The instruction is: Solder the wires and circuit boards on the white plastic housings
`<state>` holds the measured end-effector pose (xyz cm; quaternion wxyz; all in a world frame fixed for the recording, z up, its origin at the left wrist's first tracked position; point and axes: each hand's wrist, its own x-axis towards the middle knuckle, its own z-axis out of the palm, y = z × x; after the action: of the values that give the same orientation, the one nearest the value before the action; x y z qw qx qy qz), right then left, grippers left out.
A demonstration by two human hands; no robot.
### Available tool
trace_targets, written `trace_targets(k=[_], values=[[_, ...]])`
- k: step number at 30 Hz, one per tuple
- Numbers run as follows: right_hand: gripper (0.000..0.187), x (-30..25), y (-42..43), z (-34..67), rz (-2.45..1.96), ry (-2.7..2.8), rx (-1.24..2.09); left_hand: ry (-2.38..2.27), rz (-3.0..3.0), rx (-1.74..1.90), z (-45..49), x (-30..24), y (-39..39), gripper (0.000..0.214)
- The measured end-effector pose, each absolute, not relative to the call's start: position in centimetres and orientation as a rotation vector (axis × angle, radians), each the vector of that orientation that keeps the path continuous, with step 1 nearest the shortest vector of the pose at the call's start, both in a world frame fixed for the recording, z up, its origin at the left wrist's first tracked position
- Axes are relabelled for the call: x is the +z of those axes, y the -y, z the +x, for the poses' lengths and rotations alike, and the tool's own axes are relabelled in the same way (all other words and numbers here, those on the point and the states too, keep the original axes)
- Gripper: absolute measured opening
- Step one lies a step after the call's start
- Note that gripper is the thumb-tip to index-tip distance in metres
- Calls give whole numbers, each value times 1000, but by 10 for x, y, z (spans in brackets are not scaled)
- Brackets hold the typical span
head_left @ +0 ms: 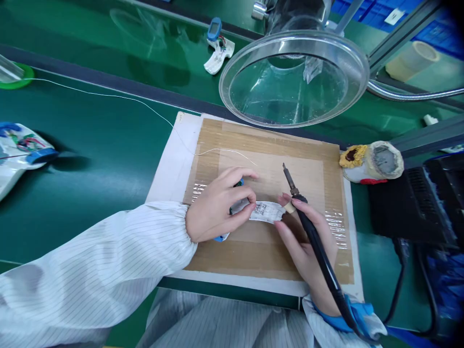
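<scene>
A white curved plastic casing with writing on it lies on the cardboard, its left part covered by my left hand. That hand bends over it, thumb and index finger pinched at its upper face; what is between the tips is too small to make out. Bits of blue and green show around the fingers. My right hand holds a soldering iron, its bare tip pointing up and away from the casing. The thumb and a finger wearing a pale finger cot are at the casing's right end.
Solder wire runs from a green spool onto the cardboard. A clear fume hood hangs beyond. At right stand a sponge holder and black unit. More casings lie behind and left.
</scene>
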<state>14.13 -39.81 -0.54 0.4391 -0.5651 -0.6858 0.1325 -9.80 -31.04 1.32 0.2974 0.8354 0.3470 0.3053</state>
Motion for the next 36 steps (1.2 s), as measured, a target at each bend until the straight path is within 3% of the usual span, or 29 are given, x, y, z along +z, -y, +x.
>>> trace_targets(k=[3, 13, 17, 31, 36], values=[[57, -10, 394, 141, -1378, 1794, 331, -916, 2294, 868, -99, 16, 314, 12], [59, -20, 399, 146, -1459, 1762, 358, -987, 2403, 808, -108, 23, 339, 14], [61, -23, 400, 148, -1443, 1762, 370, -957, 2364, 724, -109, 18, 340, 25], [54, -24, 396, 144, -1415, 1724, 498, -898, 2191, 789, -111, 8, 331, 15], [48, -18, 395, 139, -1357, 1791, 353, -939, 1785, 876, -134, 7, 323, 43]])
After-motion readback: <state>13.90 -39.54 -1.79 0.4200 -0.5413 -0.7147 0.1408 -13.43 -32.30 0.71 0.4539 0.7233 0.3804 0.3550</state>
